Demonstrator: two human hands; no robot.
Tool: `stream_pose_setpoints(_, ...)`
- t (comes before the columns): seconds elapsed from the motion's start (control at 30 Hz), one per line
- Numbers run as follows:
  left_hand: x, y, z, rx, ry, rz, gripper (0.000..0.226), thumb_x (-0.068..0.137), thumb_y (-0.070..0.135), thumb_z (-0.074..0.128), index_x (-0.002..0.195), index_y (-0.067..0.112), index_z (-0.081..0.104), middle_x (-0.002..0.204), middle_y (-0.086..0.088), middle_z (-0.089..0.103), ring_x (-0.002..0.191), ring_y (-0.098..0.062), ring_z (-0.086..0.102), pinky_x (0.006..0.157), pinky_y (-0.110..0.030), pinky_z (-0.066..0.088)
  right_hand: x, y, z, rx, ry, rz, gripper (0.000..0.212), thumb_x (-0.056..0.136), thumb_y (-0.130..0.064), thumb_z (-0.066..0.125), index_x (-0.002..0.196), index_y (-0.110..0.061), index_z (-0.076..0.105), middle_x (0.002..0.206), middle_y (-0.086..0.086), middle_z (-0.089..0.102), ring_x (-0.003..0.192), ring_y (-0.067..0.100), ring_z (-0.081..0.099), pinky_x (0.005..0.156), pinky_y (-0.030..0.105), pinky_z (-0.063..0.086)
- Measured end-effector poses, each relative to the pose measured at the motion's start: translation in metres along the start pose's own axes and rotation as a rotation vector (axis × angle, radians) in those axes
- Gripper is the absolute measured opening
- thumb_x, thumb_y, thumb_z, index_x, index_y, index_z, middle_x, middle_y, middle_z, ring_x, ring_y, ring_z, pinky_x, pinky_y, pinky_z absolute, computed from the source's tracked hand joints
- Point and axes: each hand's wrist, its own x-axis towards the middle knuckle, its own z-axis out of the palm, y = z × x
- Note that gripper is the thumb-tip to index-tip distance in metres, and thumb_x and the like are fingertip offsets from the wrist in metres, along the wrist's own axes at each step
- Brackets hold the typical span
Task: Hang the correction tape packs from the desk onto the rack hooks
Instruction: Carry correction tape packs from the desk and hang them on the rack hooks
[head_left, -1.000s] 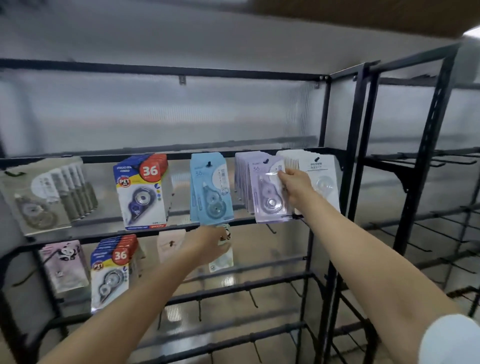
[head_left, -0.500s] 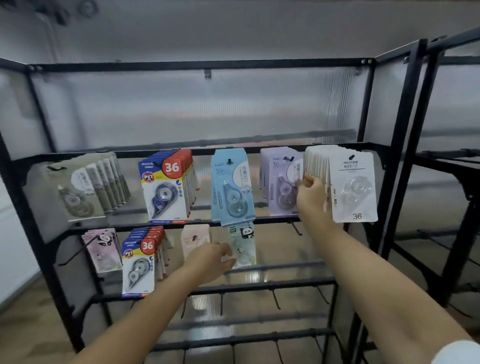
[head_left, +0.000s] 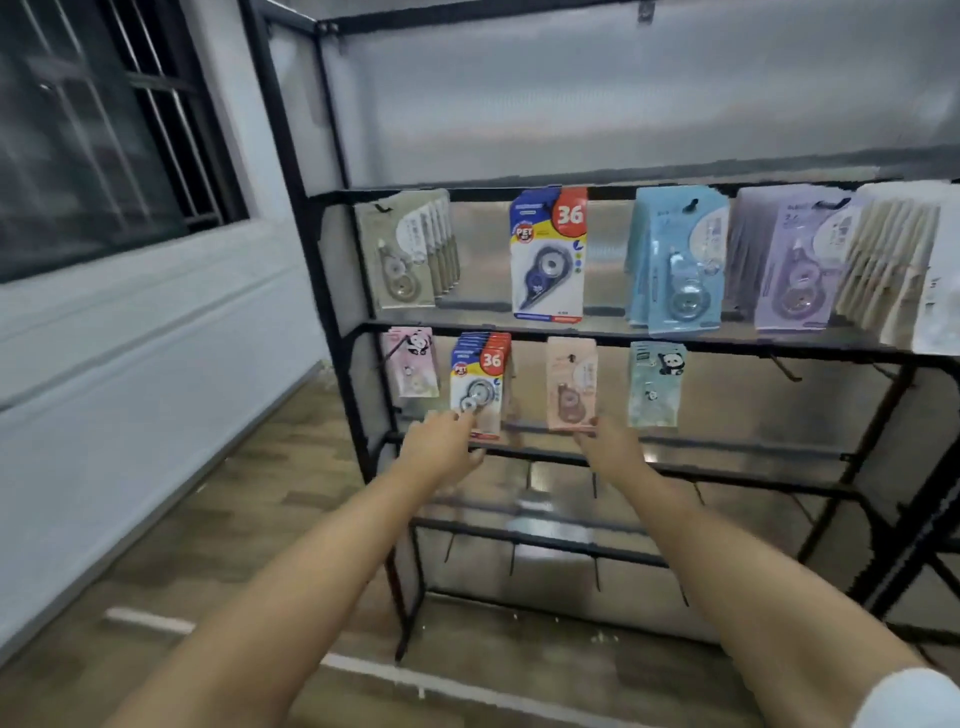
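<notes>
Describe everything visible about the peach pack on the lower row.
The peach pack is a flat, pale pink-orange card with a clear blister over a brownish tape dispenser and a white label patch above it. It hangs upright from a hook through its top hole, between the "36" packs and the panda pack. The right hand reaches its bottom right corner; blur hides whether they touch.

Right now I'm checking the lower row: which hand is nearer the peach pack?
Right. The right hand is just below the peach pack, fingertips at its bottom edge. The left hand is farther left, at the lower "36" pack.
</notes>
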Motion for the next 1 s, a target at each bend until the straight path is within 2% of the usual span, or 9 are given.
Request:
stream_pose_setpoints(0.17,-0.092,-0.138,-0.007,-0.034,-0.057,-0.243,0.054,0.093,0.043,0.049,0.138,0.014,0.039,0.142,-0.014,0.042,0.13,-0.033,0.04,0.098,-0.04,0.037,-0.054,-0.145,0.1,-0.159,-0.232,-0.226,0.046,0.096,-0.036,0.051,0.126,-0.001,0.052,0.128,0.018,0.054,0.116,0.034,0.052,0.093,0.034,0.044)
stream_pose_setpoints(0.23,-0.139,-0.194,-0.011,-0.02,-0.06,-0.345,0.06,0.094,0.047,0.046,0.143,0.014,0.034,0.146,-0.013,0.038,0.133,-0.032,0.036,0.102,-0.042,0.035,-0.084,-0.208,0.143,-0.12,-0.339,-0.284,0.046,0.097,-0.033,0.05,0.13,0.0,0.047,0.132,0.018,0.049,0.121,0.034,0.048,0.089,0.032,0.043)
stream_pose_setpoints(0.33,-0.214,-0.278,-0.012,0.031,-0.086,-0.511,0.061,0.095,0.049,0.043,0.144,0.014,0.032,0.146,-0.013,0.037,0.133,-0.031,0.034,0.105,-0.044,0.032,-0.145,-0.296,0.208,-0.039,-0.498,-0.35,0.045,0.099,-0.022,0.047,0.137,-0.001,0.041,0.139,0.015,0.045,0.125,0.033,0.045,0.078,0.021,0.042)
stream_pose_setpoints(0.4,-0.265,-0.331,-0.011,0.021,-0.113,-0.629,0.061,0.095,0.05,0.042,0.144,0.015,0.032,0.146,-0.012,0.037,0.133,-0.031,0.033,0.105,-0.045,0.031,-0.188,-0.349,0.251,-0.082,-0.59,-0.486,0.049,0.097,-0.023,0.05,0.139,0.001,0.038,0.141,0.015,0.043,0.127,0.033,0.044,0.093,0.028,0.041)
stream_pose_setpoints(0.5,-0.343,-0.406,-0.004,-0.024,-0.154,-0.82,0.063,0.096,0.052,0.04,0.146,0.016,0.03,0.148,-0.012,0.033,0.135,-0.031,0.029,0.108,-0.046,0.029,-0.254,-0.423,0.308,-0.239,-0.663,-0.71,0.051,0.093,-0.03,0.055,0.134,-0.002,0.044,0.137,0.019,0.047,0.125,0.034,0.046,0.099,0.034,0.04)
stream_pose_setpoints(0.67,-0.464,-0.519,0.002,-0.033,-0.193,-1.125,0.064,0.096,0.053,0.04,0.147,0.016,0.029,0.151,-0.012,0.032,0.138,-0.032,0.028,0.11,-0.047,0.026,-0.342,-0.535,0.417,-0.334,-0.837,-0.996,0.062,0.092,-0.035,0.056,0.145,-0.011,0.032,0.147,0.014,0.036,0.134,0.032,0.035,0.109,0.036,0.032)
stream_pose_setpoints(0.8,-0.538,-0.607,0.008,-0.034,-0.212,-1.305,0.065,0.095,0.055,0.039,0.145,0.014,0.033,0.148,-0.014,0.034,0.138,-0.032,0.028,0.108,-0.049,0.026,-0.399,-0.626,0.496,-0.383,-0.906,-1.171,0.065,0.093,-0.036,0.056,0.146,-0.009,0.031,0.148,0.016,0.034,0.134,0.035,0.035,0.109,0.042,0.033)
stream_pose_setpoints(0.9,-0.58,-0.675,0.006,-0.053,-0.182,-1.432,0.061,0.095,0.052,0.04,0.144,0.015,0.034,0.146,-0.014,0.037,0.135,-0.032,0.031,0.107,-0.046,0.028,-0.431,-0.698,0.549,-0.423,-0.924,-1.291,0.064,0.093,-0.037,0.055,0.145,-0.009,0.033,0.146,0.015,0.037,0.131,0.034,0.039,0.106,0.04,0.036)
stream_pose_setpoints(1.0,-0.619,-0.739,0.001,-0.052,-0.159,-1.535,0.061,0.096,0.054,0.039,0.143,0.016,0.035,0.145,-0.013,0.038,0.134,-0.031,0.033,0.105,-0.044,0.03,-0.46,-0.769,0.598,-0.407,-0.917,-1.371,0.056,0.091,-0.034,0.057,0.137,-0.008,0.041,0.136,0.014,0.049,0.123,0.032,0.048,0.096,0.035,0.041)
